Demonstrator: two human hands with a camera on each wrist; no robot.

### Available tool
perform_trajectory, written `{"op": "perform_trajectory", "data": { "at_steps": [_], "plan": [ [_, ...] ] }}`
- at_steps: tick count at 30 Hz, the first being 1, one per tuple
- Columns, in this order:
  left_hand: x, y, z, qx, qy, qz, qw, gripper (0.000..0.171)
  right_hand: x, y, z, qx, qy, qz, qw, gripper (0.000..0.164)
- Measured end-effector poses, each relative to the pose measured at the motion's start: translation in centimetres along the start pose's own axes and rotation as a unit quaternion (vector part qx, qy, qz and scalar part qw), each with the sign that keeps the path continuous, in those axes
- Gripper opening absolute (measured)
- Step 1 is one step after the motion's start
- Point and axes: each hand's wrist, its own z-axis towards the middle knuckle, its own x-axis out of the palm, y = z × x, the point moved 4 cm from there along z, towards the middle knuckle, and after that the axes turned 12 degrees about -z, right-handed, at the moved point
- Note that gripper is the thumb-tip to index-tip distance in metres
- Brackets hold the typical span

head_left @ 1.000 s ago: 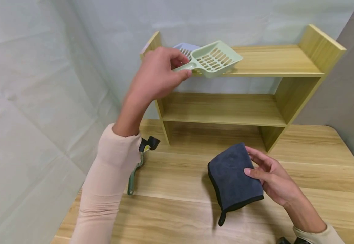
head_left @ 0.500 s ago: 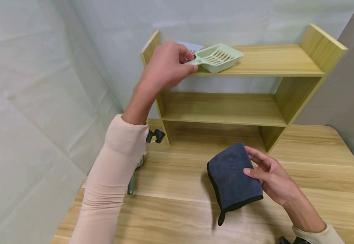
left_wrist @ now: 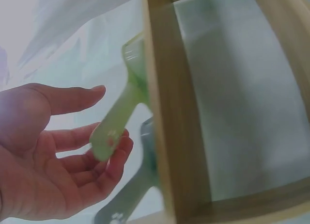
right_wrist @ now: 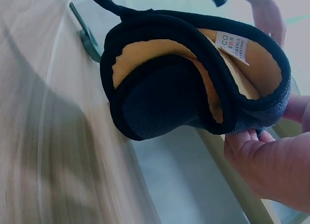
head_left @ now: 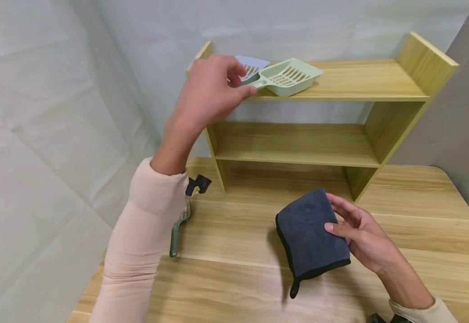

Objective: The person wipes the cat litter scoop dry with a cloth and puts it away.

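Observation:
On the top shelf lies a pale green litter scoop (head_left: 292,76), its handle sticking out past the front edge. My left hand (left_wrist: 63,151) is around that handle with the thumb lifted away and the fingers loosely bent beside it. Behind sits a lavender litter scoop (head_left: 252,65), partly covered by the hand in the head view. My right hand (head_left: 365,233) grips a folded dark blue-grey cleaning cloth (head_left: 313,233) by its right edge, above the table. Seen from the right wrist, the cloth has black edging, an orange inner side and a white label (right_wrist: 232,45).
The wooden shelf unit (head_left: 299,157) stands at the back of the wooden table (head_left: 234,278). A dark green scoop (head_left: 174,240) lies on the table at the left, partly behind the left sleeve. A pale sheet (head_left: 48,134) hangs along the left side.
The pale green litter scoop has been lowered onto the top shelf. My left hand has let go of its handle and drawn slightly back to the left. The right hand and cloth hold nearly still.

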Motion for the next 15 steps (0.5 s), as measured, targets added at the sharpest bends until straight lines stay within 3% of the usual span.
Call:
{"op": "perform_trajectory", "data": {
  "at_steps": [8,15],
  "plan": [
    [-2.8,0.7,-4.1,0.015,-0.06,-0.062,0.9962,0.036,-0.2,0.0,-0.1,-0.005,-0.001,0.004,1.0,0.068],
    [-4.3,2.9,-8.6,0.048,-0.121,-0.094,0.987,0.031,-0.2,-0.1,-0.2,-0.008,-0.004,0.002,1.0,0.068]
  ]
}}
